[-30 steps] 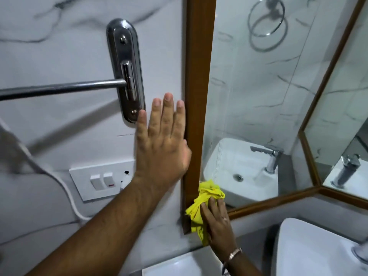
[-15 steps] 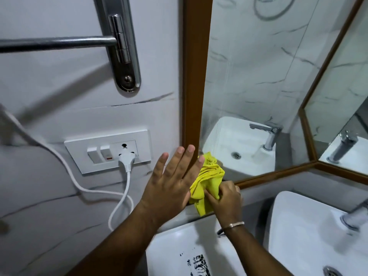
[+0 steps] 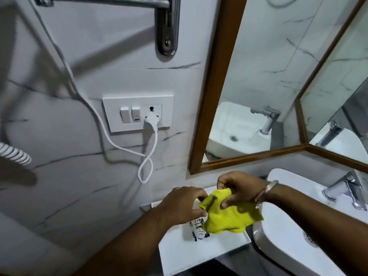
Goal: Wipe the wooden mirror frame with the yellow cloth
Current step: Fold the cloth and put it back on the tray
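Far left there's a coiled cord (image 3: 14, 154) at 9 o'clock, then a switch plate (image 3: 137, 114) with a white plug (image 3: 151, 121) stuck in it. Left hand (image 3: 182, 205) pinches the cloth (image 3: 229, 216) edge, right hand (image 3: 242, 188) pinches its top. Cloth hangs bunched between them, clear of the frame (image 3: 214, 86) up at 12 o'clock. Sink (image 3: 288, 236) sits at 4 o'clock.

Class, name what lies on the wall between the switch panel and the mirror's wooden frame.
Only bare marble wall separates the switch panel from the wooden frame, per the head view.
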`<state>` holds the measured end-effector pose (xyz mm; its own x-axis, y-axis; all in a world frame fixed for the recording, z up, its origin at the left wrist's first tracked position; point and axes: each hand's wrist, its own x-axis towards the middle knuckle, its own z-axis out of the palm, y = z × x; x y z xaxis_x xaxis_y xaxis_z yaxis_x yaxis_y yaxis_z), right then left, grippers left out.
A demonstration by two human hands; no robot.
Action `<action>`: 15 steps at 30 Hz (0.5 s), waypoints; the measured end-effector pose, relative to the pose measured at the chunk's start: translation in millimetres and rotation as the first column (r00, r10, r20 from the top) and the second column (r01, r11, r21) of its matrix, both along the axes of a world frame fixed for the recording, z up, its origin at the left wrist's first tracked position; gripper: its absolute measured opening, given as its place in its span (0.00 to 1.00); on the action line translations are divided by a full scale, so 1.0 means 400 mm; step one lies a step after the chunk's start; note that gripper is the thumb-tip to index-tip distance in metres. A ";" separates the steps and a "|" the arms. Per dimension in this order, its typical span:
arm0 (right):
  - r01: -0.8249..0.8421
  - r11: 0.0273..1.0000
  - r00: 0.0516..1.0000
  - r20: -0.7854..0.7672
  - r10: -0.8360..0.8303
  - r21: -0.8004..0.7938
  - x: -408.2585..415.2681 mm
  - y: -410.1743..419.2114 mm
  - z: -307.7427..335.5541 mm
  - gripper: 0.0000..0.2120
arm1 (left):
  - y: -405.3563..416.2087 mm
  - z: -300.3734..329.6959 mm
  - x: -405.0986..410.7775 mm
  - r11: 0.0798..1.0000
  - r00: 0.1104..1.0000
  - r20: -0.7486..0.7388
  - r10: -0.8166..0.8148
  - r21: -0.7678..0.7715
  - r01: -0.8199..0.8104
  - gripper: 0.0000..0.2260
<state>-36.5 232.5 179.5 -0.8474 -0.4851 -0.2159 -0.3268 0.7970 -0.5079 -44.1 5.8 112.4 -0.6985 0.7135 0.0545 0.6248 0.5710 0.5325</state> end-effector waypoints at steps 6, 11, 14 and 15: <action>0.051 0.989 0.987 0.160 -0.029 -0.137 0.034 -0.025 0.003 0.14 | -0.038 -0.021 0.010 0.962 0.986 0.165 -0.024 0.273 -0.022 0.20; 0.029 0.967 0.983 0.166 -0.073 0.253 0.016 -0.006 -0.036 0.14 | -0.088 -0.041 -0.038 0.998 0.993 0.108 -0.057 0.007 0.056 0.10; 0.045 0.952 0.969 0.218 -0.116 0.303 -0.001 0.023 -0.105 0.11 | -0.132 -0.088 -0.047 0.999 0.972 0.233 0.040 -0.034 -0.033 0.07; 0.064 0.963 0.963 0.236 -0.128 0.262 -0.004 0.031 -0.126 0.08 | -0.140 -0.103 -0.042 0.998 0.951 0.302 0.067 -0.014 -0.065 0.06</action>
<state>-38.1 244.9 129.2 -0.7907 -0.3075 -0.5294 -0.1315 0.9298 -0.3438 -60.8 -50.3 71.0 -0.7274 0.6650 -0.1691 0.3956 0.6078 0.6885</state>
